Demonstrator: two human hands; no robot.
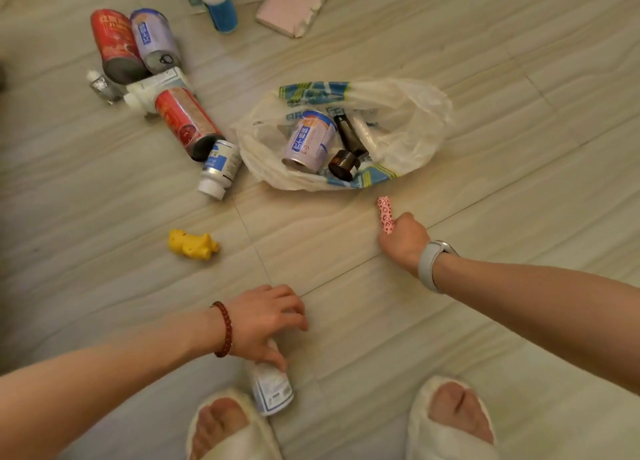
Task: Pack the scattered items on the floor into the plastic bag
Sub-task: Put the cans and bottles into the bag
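Observation:
A white plastic bag (408, 113) with blue print lies open on the floor, holding a purple can (310, 141), a dark jar (343, 164) and a dark tube. My right hand (403, 241) is shut on a pink patterned tube (385, 214), just below the bag's near edge. My left hand (266, 321) grips the top of a white bottle (272, 387) low down, between my slippers. Red cans (185, 122), another purple can (154, 38), a white pill bottle (220, 168) and a yellow toy (192, 244) lie loose on the floor.
Farther back lie a blue bottle (218, 6), a pink pack (292, 4) and a small glass bottle (102, 85). My feet in white slippers (450, 421) stand at the bottom edge. The floor is pale wood-look tile.

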